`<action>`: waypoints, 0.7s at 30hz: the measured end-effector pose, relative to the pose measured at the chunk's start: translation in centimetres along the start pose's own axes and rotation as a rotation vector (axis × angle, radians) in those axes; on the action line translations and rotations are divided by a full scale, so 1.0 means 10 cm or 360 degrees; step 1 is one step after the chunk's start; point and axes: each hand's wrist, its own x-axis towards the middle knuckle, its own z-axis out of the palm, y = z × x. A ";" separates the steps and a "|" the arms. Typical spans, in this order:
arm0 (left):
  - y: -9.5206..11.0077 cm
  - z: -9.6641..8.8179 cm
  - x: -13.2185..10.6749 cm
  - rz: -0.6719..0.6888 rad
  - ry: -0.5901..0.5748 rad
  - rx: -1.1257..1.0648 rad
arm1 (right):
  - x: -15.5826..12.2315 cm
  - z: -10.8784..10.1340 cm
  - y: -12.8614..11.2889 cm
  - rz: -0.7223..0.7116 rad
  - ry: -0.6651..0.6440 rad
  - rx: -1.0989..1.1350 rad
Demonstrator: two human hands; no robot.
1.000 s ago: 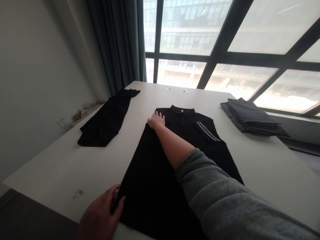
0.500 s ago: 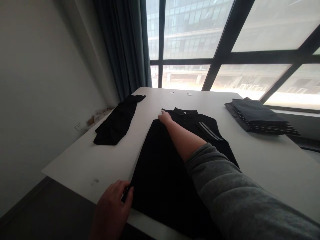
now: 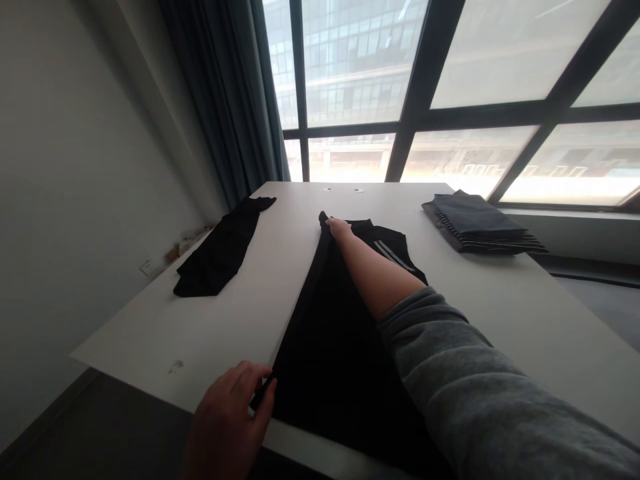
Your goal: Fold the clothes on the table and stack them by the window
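Note:
A black polo shirt (image 3: 345, 353) lies spread on the white table (image 3: 230, 327), its collar toward the window and its lower part near the table's front edge. Two pale stripes show on its right side. My left hand (image 3: 235, 407) pinches the shirt's left edge near the bottom. With the arm stretched across the shirt, my right hand (image 3: 339, 229) grips the cloth at the shoulder beside the collar, and a small bunch of fabric rises past the fingers. My forearm and grey sleeve hide much of the shirt's right half.
Another black garment (image 3: 220, 250) lies along the table's left side. A stack of folded dark clothes (image 3: 483, 223), some striped, sits at the far right. Beyond are a window and a dark curtain (image 3: 225, 93); a wall stands at left.
The shirt's left edge has been drawn inward to the right, and cloth at the shoulder is now gathered up in my right hand. My view has turned slightly right.

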 end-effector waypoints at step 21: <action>-0.11 0.74 -0.02 0.0396 -0.0476 0.0060 | -0.25 0.12 0.38 -0.0284 -0.0331 -0.0553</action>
